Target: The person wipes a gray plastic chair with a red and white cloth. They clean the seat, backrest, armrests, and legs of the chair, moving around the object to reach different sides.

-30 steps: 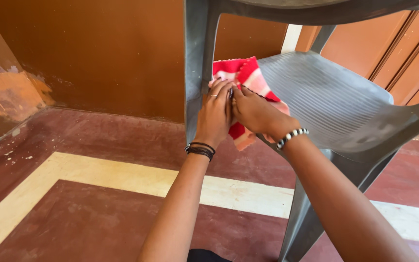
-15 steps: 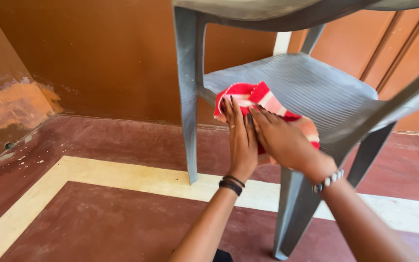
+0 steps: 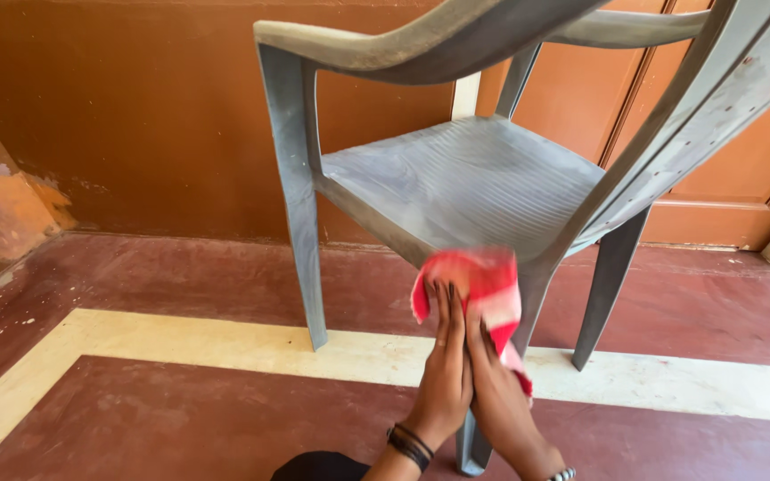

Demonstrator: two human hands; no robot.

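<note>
While both hands press flat together, a red and pink striped cloth (image 3: 483, 289) sits pinned against the grey plastic chair (image 3: 465, 178).
Left hand (image 3: 443, 361) and right hand (image 3: 496, 392) lie fingers extended, side by side; the cloth is under their fingertips, at the chair's front leg.

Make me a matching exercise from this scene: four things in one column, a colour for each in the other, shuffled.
Things:
1. plastic chair
2. cloth
3. floor stripe
4. door

Colours:
A. cream
B. orange-brown
C. grey
D. red and pale pink

Pairs: 1-C, 2-D, 3-A, 4-B
</note>
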